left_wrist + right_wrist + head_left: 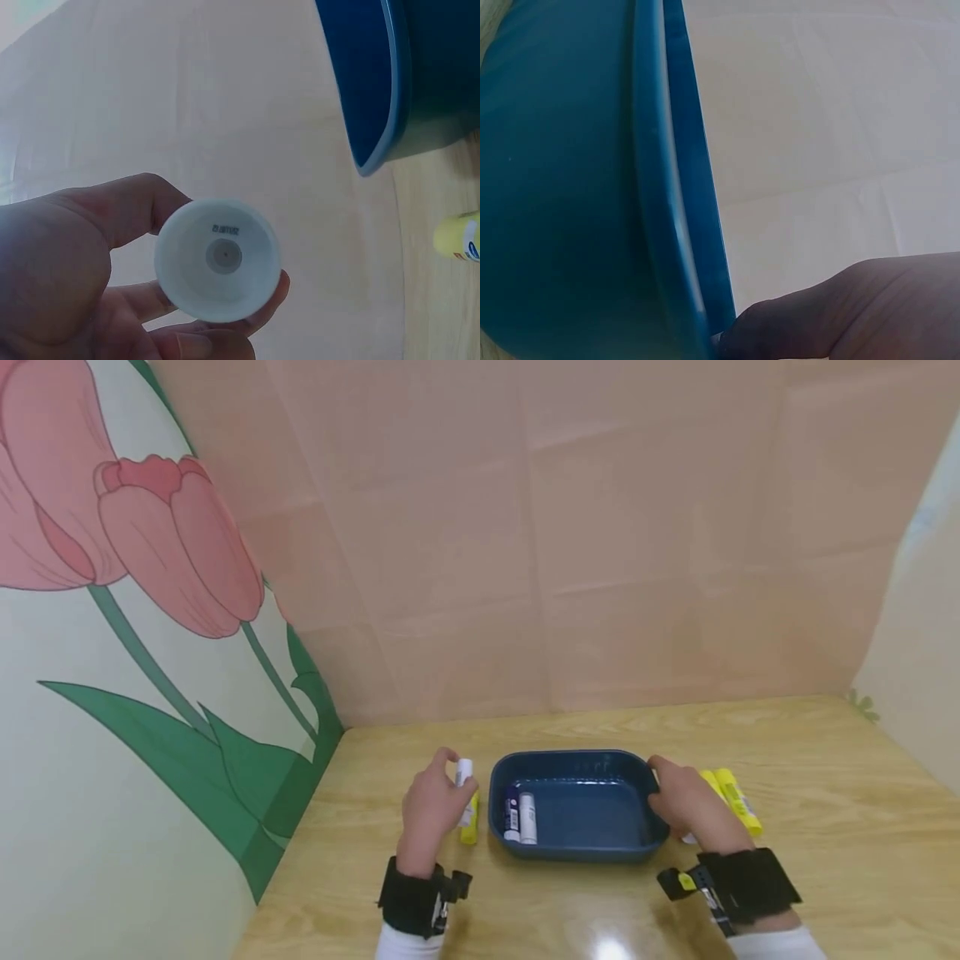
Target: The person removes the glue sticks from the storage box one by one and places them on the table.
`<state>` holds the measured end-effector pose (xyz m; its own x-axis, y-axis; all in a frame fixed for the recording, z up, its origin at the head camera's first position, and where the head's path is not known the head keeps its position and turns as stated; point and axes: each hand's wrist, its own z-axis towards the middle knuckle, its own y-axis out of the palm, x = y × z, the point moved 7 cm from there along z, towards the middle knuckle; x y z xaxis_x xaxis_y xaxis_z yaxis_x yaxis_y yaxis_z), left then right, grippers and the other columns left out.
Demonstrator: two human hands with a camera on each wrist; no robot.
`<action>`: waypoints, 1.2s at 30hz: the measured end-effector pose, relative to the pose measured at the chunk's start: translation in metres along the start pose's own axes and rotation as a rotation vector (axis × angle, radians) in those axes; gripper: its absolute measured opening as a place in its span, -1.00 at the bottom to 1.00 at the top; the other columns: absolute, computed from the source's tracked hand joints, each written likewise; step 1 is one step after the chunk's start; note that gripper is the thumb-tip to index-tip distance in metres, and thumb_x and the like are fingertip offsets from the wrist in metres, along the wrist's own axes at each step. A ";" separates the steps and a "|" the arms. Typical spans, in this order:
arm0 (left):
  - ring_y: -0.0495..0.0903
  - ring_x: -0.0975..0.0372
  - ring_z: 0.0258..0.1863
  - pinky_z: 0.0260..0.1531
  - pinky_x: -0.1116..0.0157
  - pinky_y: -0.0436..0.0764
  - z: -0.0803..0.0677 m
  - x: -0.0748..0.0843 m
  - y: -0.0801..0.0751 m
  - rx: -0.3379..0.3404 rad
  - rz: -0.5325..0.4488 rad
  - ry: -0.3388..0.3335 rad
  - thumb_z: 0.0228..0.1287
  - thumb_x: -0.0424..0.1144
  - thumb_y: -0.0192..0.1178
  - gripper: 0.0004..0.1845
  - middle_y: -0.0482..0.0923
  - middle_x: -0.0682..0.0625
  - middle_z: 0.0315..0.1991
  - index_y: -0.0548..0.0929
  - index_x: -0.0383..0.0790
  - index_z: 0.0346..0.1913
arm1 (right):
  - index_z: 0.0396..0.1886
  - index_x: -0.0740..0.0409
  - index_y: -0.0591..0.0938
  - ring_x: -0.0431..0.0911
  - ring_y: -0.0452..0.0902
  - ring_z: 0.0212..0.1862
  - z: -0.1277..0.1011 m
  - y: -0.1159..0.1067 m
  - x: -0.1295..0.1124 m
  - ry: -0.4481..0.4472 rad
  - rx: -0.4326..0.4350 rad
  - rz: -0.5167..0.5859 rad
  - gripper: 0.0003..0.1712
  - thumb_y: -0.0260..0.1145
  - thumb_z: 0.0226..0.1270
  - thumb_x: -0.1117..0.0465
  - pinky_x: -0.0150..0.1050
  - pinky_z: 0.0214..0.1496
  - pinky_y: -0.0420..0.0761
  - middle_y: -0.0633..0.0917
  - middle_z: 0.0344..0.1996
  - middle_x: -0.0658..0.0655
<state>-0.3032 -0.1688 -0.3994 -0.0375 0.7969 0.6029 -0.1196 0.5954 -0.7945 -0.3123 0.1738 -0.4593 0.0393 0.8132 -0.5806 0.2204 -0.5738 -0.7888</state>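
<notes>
A light wooden surface [825, 860] fills the lower frame, bearing a blue tray [577, 852] at centre, two yellow glue sticks [738, 802] to its right and another yellow stick [469, 832] left.

Left hand [433, 806] holds a white stick [464, 774] beside blue tray [577, 852].

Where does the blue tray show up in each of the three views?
Head: blue tray sits low in the middle of the wooden table, between the two hands.
Left wrist: only its outer wall and rim, top right.
Right wrist: its wall and rim fill the left side.
Shared landmark: the tray's rim, touched by the right hand.
</notes>
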 end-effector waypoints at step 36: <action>0.53 0.11 -0.53 -0.56 0.24 0.44 0.025 -0.089 0.044 -0.093 0.034 -0.204 0.36 -0.18 0.18 -0.61 0.56 -0.14 -0.37 0.44 -0.17 0.18 | 0.44 0.48 0.15 0.00 0.55 -0.48 -0.001 0.007 0.003 0.079 -0.032 0.037 -0.30 0.13 0.35 0.42 -0.22 -0.53 0.58 0.46 0.02 0.58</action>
<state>-0.3299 -0.2158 -0.4863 -0.2406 0.7853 0.5705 -0.0233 0.5829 -0.8122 -0.3095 0.1722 -0.4668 0.1242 0.7972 -0.5908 0.2488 -0.6014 -0.7592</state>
